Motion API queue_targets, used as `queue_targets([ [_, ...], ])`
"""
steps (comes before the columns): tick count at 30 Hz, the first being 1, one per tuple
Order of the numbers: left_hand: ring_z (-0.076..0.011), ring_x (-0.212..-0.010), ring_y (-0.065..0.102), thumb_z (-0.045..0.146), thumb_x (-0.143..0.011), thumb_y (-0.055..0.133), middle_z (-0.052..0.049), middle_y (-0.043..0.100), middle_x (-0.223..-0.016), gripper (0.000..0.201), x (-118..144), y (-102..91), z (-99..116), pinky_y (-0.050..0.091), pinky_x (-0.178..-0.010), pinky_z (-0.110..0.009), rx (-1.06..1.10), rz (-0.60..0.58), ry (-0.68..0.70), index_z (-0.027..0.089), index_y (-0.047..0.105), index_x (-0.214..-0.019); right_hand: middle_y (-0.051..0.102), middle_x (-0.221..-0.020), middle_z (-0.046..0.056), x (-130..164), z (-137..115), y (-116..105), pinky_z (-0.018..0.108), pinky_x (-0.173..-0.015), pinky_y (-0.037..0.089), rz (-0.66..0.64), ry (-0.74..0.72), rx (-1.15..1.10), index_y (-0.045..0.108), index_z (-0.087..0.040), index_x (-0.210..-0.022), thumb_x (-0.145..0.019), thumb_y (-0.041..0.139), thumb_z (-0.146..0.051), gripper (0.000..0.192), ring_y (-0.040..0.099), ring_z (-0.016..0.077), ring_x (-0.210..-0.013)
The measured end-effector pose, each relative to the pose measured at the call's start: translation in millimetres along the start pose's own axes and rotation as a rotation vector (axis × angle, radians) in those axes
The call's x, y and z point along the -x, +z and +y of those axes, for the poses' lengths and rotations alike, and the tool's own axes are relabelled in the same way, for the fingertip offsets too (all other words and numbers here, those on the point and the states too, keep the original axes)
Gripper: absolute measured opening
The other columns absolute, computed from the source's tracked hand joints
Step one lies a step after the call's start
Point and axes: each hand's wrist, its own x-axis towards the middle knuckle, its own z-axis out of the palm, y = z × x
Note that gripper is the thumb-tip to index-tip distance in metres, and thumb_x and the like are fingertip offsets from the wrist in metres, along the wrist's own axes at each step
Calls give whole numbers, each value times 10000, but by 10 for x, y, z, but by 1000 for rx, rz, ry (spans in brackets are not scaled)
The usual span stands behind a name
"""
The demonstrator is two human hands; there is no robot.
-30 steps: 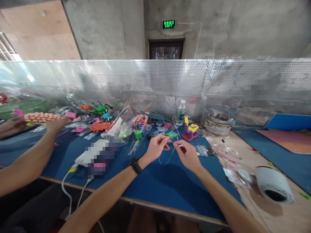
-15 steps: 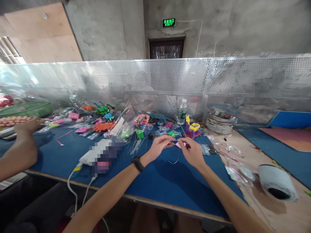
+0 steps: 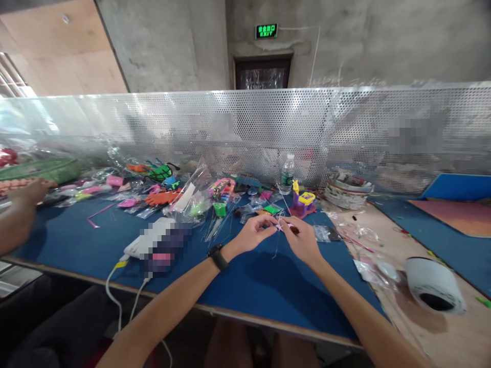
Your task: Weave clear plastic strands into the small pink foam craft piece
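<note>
Thin clear wire (image 3: 276, 244) dangling; left hand (image 3: 255, 232), right hand (image 3: 303, 239) both pinching it.

**Even daylight, wide-angle warp, soft edges**

Light is bright and diffuse, strongest from the far left, where the window (image 3: 9, 76) is blown out to white. The perforated screen (image 3: 268, 133) catches a pale sheen on its left half. Shadows are soft: a faint dark patch lies on the blue mat (image 3: 268, 286) under the hands (image 3: 280, 235), and another beside the white roll (image 3: 435, 286) near right. The lens bends straight lines, so the screen's top edge bows and the table edge curves. The middle is fairly sharp; the far left clutter and the co-worker's hand (image 3: 28, 191) are smeared. Several patches are pixelated
</note>
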Motion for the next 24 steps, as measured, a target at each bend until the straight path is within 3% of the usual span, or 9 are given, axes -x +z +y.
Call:
queue_targets([
  [7,-186,-936,605,410,-909,630,-78,650,-1021,242,50,53,135,487,-817,-301,-151,-4,106,170,648,-932,726,-824,60,-7,15,0,275,-584,462,-33,61,-154,783,-205,-961,-923,592,-455,316,631,178,-690],
  [14,-194,-896,625,448,-933,583,-71,662,-919,290,43,67,189,491,-879,-334,23,-1,67,168,637,-887,715,-782,55,-5,-42,-26,277,-579,453,-55,50,-168,784,-206,-964,-933,576,-465,334,608,172,-662],
  [20,-225,-928,661,450,-899,626,-64,665,-910,274,48,44,170,511,-926,-396,193,-36,-9,176,640,-890,712,-760,52,6,-54,-23,267,-520,401,22,60,-122,783,-197,-895,-926,590,-450,320,560,146,-580],
  [24,-234,-960,655,465,-929,575,-86,670,-975,304,81,64,156,517,-923,-396,171,-47,15,170,647,-934,689,-702,38,15,-52,-16,267,-516,391,89,67,-95,779,-195,-866,-918,603,-439,306,527,139,-549],
])
